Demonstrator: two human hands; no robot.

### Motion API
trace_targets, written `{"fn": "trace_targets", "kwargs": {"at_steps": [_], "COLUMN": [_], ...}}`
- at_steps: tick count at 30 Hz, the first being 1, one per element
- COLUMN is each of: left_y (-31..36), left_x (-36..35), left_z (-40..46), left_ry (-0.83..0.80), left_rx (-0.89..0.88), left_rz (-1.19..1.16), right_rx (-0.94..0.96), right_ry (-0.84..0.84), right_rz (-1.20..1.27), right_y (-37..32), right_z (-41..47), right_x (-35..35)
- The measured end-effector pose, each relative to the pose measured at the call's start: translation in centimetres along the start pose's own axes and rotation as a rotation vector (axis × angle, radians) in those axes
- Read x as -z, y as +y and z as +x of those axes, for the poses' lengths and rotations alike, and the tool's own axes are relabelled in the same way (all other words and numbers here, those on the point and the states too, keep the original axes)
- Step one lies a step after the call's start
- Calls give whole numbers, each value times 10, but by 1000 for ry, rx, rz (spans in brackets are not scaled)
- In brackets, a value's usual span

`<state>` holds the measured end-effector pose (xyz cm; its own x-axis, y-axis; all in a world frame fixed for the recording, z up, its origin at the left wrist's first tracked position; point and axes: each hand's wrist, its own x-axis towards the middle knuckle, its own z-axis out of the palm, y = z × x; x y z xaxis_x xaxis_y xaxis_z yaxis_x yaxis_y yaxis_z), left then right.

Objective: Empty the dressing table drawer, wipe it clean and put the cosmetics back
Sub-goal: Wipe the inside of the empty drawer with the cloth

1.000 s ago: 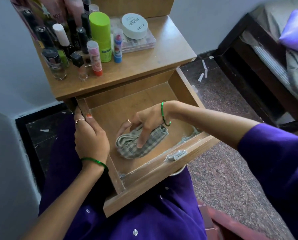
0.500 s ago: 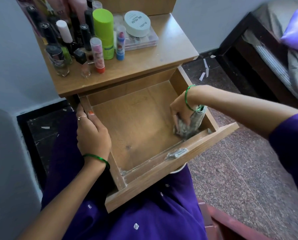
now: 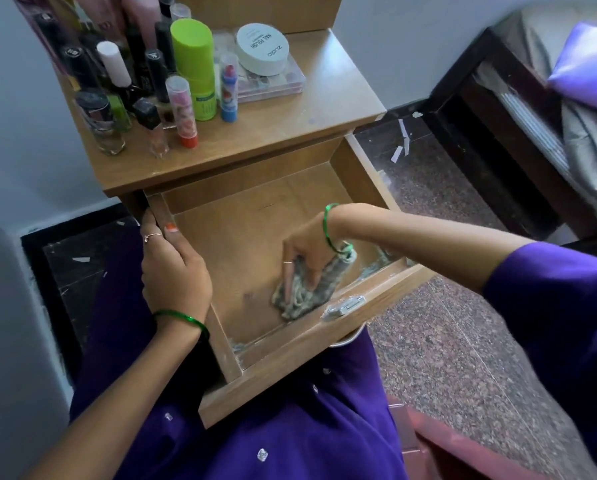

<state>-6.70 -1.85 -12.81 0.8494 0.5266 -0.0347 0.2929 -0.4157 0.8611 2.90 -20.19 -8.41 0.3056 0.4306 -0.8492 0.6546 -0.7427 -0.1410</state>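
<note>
The wooden drawer (image 3: 359, 168) is pulled out over my lap, holding nothing but a cloth. My right hand (image 3: 307, 251) presses the grey checked cloth (image 3: 311, 291) onto the drawer floor near the front wall, fingers straight on top of it. My left hand (image 3: 172, 268) grips the drawer's left side wall, thumb on the inner face. The cosmetics stand on the dressing table top (image 3: 290, 126): a green can (image 3: 195, 64), lip balm tubes (image 3: 181, 110), dark nail polish bottles (image 3: 151, 74), a white round tin (image 3: 262, 48) on a clear palette.
White dust lines the drawer's front inner corners (image 3: 241, 344). A metal latch (image 3: 345, 304) sits on the front wall. A dark bed frame (image 3: 491, 140) with a purple pillow (image 3: 588, 67) stands to the right. Paper scraps lie on the speckled floor (image 3: 446, 341).
My right hand has swept the cloth from the drawer's right front corner back leftward along the front wall. The left hand has kept its grip on the side wall.
</note>
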Motion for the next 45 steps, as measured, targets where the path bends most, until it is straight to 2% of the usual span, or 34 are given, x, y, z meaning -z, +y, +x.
{"fn": "trace_targets", "kwargs": {"at_steps": [1,2,4,7,12,15,17,20,23,25,29,31,35,37,39,43,45], "left_y": [0,1,3,3,-1,-1,-2,-3,-2,-2,-2,-3,-3,-2,-2,-2,-2], "left_x": [0,0,0,0,-2,-2,-3,-2,-2,-1,-2,-1,-1,-1,-2,-3,-2], "left_z": [0,-1,-2,-3,-2,0,1,2,1,1,1,0,-2,-3,-1,1,1], "left_ry": [-2,-5,-2,1,3,3,11,14,14,11,13,12,4,-1,4,15,11], "left_rx": [0,3,8,8,16,12,-4,-6,1,9,7,2,-4,-4,-9,-8,-5], "left_rz": [1,0,-10,-11,14,12,12,24,20,23,38,35,5,-1,7,25,30], "right_rx": [55,22,-36,-131,-362,-390,-379,-414,-506,-566,-606,-622,-582,-553,-543,-427,-363], "right_ry": [-92,-161,-125,-102,-230,-301,-226,62,380,486,533,477,30,-61,14,270,281], "right_rz": [98,179,204,60,-174,-241,-191,-77,-107,-118,-66,-34,-17,-27,-14,-51,-64], "right_y": [1,3,14,23,30,32,30,28,28,30,36,36,27,30,37,36,30], "right_z": [-5,-15,-36,-40,-38,-33,-38,-49,-43,-34,-29,-36,-54,-60,-66,-68,-61], "right_x": [-6,-10,-10,-13,-9,1,21,48,50,38,8,-5,-18,-13,2,25,17]}}
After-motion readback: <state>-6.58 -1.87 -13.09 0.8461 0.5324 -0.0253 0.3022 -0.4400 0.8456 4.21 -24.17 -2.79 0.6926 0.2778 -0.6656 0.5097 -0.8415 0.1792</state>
